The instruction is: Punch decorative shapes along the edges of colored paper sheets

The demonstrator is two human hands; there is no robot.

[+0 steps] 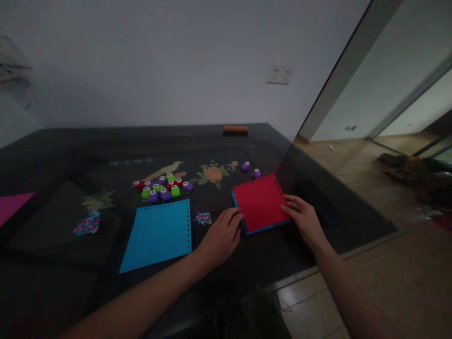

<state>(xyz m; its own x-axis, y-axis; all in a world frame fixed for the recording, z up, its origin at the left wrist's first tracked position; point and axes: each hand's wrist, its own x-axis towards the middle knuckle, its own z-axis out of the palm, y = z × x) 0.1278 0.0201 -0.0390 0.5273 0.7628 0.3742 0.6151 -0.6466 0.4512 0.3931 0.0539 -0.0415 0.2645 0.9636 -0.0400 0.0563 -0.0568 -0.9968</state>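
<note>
A red square sheet with small holes along its top and right edges lies over a blue sheet, whose left and bottom edges show. My left hand touches the red sheet's left edge with bent fingertips. At the right edge, my right hand grips the sheets, thumb on top and fingers at the side. Another blue sheet, with holes along its top and right edges, lies to the left. Between it and the red sheet is a small pile of colourful bits.
Several red, green and purple punches cluster behind the left blue sheet. Two purple punches stand behind the red sheet. A larger confetti pile and a pink sheet are at the left. A brown bar lies by the wall.
</note>
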